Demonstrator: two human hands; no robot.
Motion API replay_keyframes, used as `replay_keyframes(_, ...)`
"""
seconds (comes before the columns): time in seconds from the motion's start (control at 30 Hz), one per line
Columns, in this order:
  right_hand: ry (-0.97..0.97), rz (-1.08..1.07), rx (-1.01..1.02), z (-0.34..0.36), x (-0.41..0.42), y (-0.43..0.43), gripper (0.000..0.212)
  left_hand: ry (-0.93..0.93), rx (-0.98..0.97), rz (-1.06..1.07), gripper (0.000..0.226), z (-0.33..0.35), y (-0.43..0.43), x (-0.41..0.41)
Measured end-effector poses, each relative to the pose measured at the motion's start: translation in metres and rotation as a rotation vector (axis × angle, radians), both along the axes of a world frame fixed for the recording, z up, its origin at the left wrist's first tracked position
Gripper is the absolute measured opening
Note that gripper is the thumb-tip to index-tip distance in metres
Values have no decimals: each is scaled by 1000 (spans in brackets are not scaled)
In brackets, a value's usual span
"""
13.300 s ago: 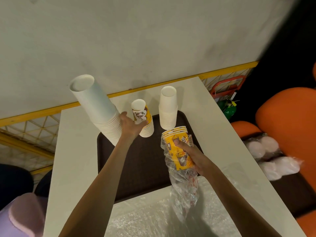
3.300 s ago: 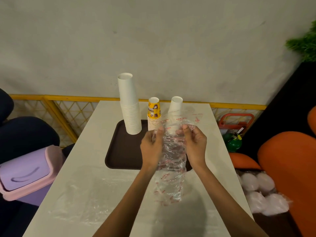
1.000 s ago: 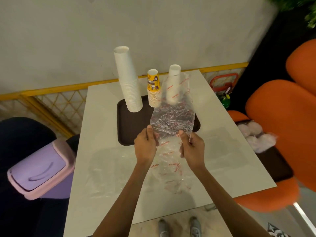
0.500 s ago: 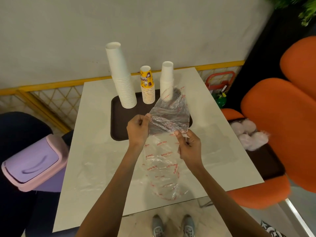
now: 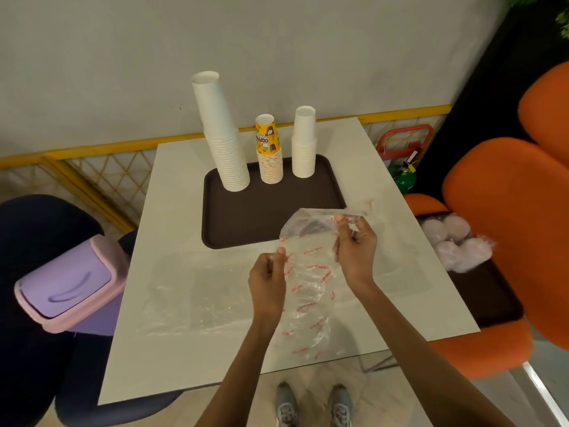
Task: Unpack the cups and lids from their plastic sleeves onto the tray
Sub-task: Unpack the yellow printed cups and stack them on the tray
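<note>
Three upside-down cup stacks stand along the far edge of the brown tray [image 5: 246, 223]: a tall white stack [image 5: 223, 134], a shorter yellow printed stack [image 5: 269, 151] and a short white stack [image 5: 304, 143]. I hold an empty clear plastic sleeve with red print [image 5: 308, 272] above the table's near half. My left hand [image 5: 267, 280] pinches its left edge. My right hand [image 5: 354, 246] grips its upper right part, which folds over toward the tray. A bag of pale lids [image 5: 452, 241] lies on a dark tray on the orange seat at right.
Another empty clear sleeve [image 5: 197, 291] lies flat on the white table [image 5: 172, 186] at left. A purple bin with a pink rim [image 5: 66, 288] stands left of the table. Orange chairs [image 5: 508, 217] sit to the right, and a yellow rail runs behind.
The sleeve's top has folded over toward the right. My right hand rose to the upper edge while my left hand dropped lower on the left edge. The camera view shifted slightly.
</note>
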State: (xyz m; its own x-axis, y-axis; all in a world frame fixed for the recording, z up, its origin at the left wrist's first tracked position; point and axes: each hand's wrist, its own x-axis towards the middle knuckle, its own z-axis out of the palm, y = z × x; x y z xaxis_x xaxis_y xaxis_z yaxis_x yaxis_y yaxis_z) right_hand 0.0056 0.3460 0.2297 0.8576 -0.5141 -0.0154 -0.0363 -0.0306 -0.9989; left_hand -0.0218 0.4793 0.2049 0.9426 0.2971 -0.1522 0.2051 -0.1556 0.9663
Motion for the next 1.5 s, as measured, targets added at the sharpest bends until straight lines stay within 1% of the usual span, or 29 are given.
replay_keyframes(0.07, -12, 2, -40, -1, 5, -6, 18, -41, 80, 0, 38, -4, 5, 3)
replay_keyframes(0.17, -18, 54, -90, 2, 14, -19, 16, -56, 149, -40, 29, -11, 16, 8)
replay_keyframes(0.23, -9, 62, -80, 1, 17, -26, 15, -50, 139, -16, 23, -17, 21, 9)
replay_keyframes(0.27, 22, 81, -43, -1, 16, -26, 18, -51, 120, 5, 21, -20, 23, 8)
replay_keyframes(0.33, 140, 179, 58, -7, 7, -20, 35, -46, 91, 28, 19, -25, 22, 6)
replay_keyframes(0.4, 241, 259, 82, -19, -9, -5, 52, -35, 74, 21, 18, -30, 18, 5)
replay_keyframes(0.43, 253, 254, 76, -27, -16, 3, 52, -34, 69, 6, 17, -32, 17, 5)
replay_keyframes(0.5, 244, 172, 21, -40, -25, 17, 40, -43, 66, -32, 18, -33, 15, 5)
replay_keyframes(0.57, 226, 84, -57, -50, -28, 24, 33, -39, 62, -50, 19, -34, 17, 5)
replay_keyframes(0.67, 192, 37, -154, -53, -27, 28, 25, 77, 37, -17, 22, -30, 16, 15)
replay_keyframes(0.73, 171, 39, -203, -53, -26, 31, 20, 122, 106, -30, 25, -27, 14, 23)
replay_keyframes(0.8, 144, 31, -216, -55, -26, 33, 16, 96, 209, -29, 22, -27, 15, 29)
replay_keyframes(0.83, 135, 16, -211, -55, -26, 32, 15, 59, 228, -3, 20, -28, 17, 31)
replay_keyframes(0.9, 126, -41, -203, -56, -25, 26, 15, -12, 192, 76, 19, -28, 23, 34)
replay_keyframes(0.97, 124, -86, -206, -57, -25, 17, 15, -17, 101, 114, 19, -28, 30, 38)
replay_keyframes(1.03, 113, -31, -221, -55, -24, 14, 15, 59, 39, 54, 22, -28, 32, 41)
replay_keyframes(1.1, 100, 45, -249, -53, -25, 19, 12, 211, -12, -25, 31, -26, 28, 47)
replay_keyframes(1.17, 96, 59, -264, -52, -23, 25, 11, 363, -46, -76, 41, -21, 22, 54)
replay_keyframes(1.33, 91, 80, -237, -54, -23, 27, 18, 540, 47, -166, 50, -11, 23, 68)
replay_keyframes(1.43, 74, 118, -195, -49, -26, 26, 16, 709, 93, -281, 57, -9, 26, 67)
replay_keyframes(1.5, 73, 153, -165, -47, -27, 27, 16, 753, 103, -351, 55, -10, 25, 65)
